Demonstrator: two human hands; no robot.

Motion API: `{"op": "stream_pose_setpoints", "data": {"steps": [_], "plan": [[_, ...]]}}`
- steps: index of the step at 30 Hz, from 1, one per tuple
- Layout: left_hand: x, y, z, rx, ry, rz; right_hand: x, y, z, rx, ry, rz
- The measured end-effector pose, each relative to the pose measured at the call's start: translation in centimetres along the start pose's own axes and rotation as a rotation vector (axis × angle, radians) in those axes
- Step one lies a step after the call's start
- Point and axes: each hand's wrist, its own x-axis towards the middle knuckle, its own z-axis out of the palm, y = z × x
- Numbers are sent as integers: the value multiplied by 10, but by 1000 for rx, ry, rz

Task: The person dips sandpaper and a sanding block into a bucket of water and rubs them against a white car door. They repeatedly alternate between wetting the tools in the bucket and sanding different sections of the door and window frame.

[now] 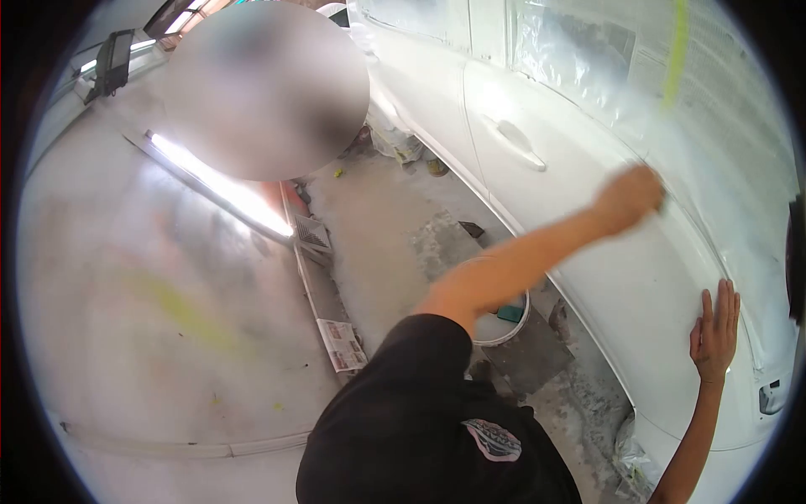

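Observation:
I stand beside a white car point(621, 286) whose side panel fills the right of the view. My left hand point(628, 198) is closed into a fist and pressed against the panel just below the window line; whatever lies under it is hidden. The bare left arm runs from my black sleeve point(420, 353) up to it. My right hand point(715, 334) lies flat on the panel lower right, fingers spread and pointing up, holding nothing.
Plastic sheet and newspaper point(579, 50) mask the car windows, and a door handle point(516, 143) sits further along. A white bucket point(514, 332) with something green inside stands on the dusty floor by the car. A lit tube lamp point(222, 189) and a newspaper sheet point(342, 344) lie left.

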Motion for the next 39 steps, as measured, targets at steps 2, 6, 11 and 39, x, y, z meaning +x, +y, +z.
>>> {"op": "stream_pose_setpoints", "data": {"steps": [2, 6, 11, 39], "plan": [[-8, -44, -46, 117, 82, -106, 3, -3, -1, -24, 26, 0], [-6, 12, -4, -25, 187, -162, 1, 0, 4, -58, -2, 20], [-5, 9, -7, -127, 85, 181, -3, 2, 10, -48, 1, 7], [23, 133, 44, 88, 26, 59, -28, -2, -42, 56, -78, 103]]}}
